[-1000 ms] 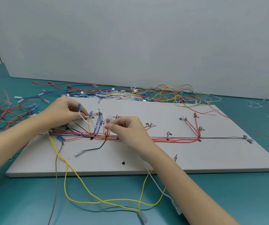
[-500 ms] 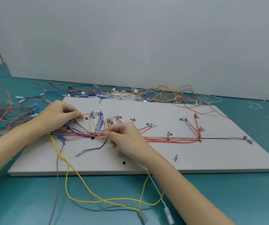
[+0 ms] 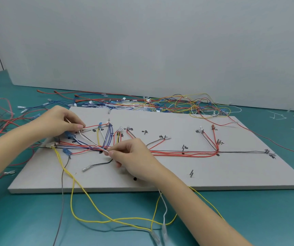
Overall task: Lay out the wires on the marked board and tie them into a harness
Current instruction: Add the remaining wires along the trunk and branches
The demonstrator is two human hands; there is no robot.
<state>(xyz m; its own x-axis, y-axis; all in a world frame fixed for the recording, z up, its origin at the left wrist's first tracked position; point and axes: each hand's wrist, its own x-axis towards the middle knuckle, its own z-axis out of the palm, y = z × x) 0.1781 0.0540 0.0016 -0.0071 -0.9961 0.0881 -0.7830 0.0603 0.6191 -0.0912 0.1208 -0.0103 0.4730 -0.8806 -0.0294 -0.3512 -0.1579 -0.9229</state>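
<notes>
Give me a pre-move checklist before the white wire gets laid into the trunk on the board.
1. Left hand pinches the white wire near its upper end: ok.
2. Right hand pinches the same wire at the trunk: ok.
3. Wire taut between the hands: ok.
4. White wire's tail runs off the board front edge, terminal on the table: ok.
5. Tail clear of the yellow wire loops: not ok, they cross.
6. Which marked branch it belongs to: cannot tell.
</notes>
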